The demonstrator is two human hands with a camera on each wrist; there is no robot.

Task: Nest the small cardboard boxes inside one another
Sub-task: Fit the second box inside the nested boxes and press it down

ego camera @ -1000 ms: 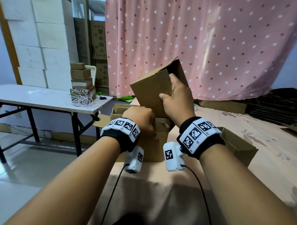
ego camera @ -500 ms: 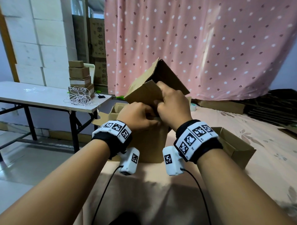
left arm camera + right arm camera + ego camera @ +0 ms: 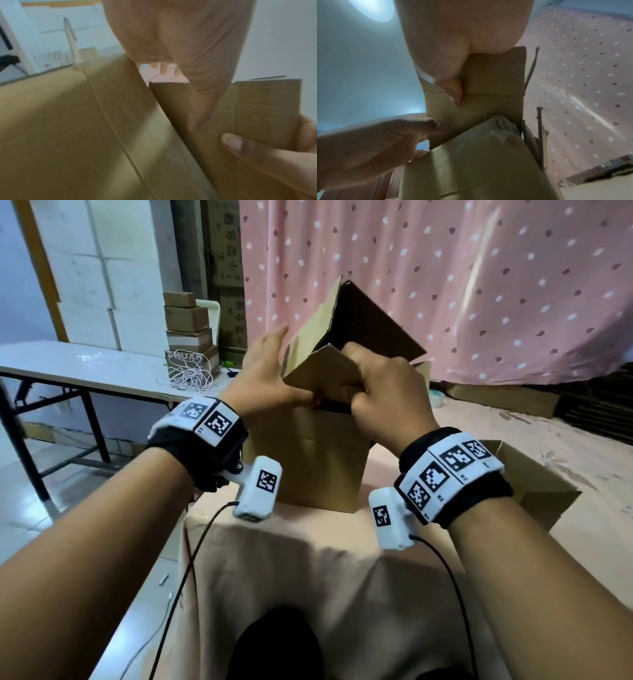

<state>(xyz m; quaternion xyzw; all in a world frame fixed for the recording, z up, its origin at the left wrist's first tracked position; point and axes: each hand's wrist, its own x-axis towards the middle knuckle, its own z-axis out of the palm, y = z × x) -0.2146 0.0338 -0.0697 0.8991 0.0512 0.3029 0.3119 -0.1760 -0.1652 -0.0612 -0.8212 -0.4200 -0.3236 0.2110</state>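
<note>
A small brown cardboard box (image 3: 329,371), flaps loose, sits tilted in the top opening of a larger upright box (image 3: 308,460) on the cloth-covered table (image 3: 308,559). My left hand (image 3: 267,378) lies against the small box's left side with straight fingers, its thumb on the front flap. My right hand (image 3: 383,395) grips that flap with curled fingers. In the left wrist view my left thumb (image 3: 202,108) presses the flap (image 3: 257,108) beside the larger box's wall (image 3: 68,121). In the right wrist view my right thumb (image 3: 452,83) pins the flap (image 3: 496,75). The larger box's inside is hidden.
Another open cardboard box (image 3: 534,484) lies on the table just right of my right wrist. A white table (image 3: 85,364) at the left carries stacked boxes (image 3: 186,318) and a coil of cord (image 3: 188,374). A pink dotted curtain (image 3: 445,285) hangs behind.
The small box has tipped over and come down onto the larger box's opening. My left hand has moved up from the larger box to the small box's side, fingers now straight.
</note>
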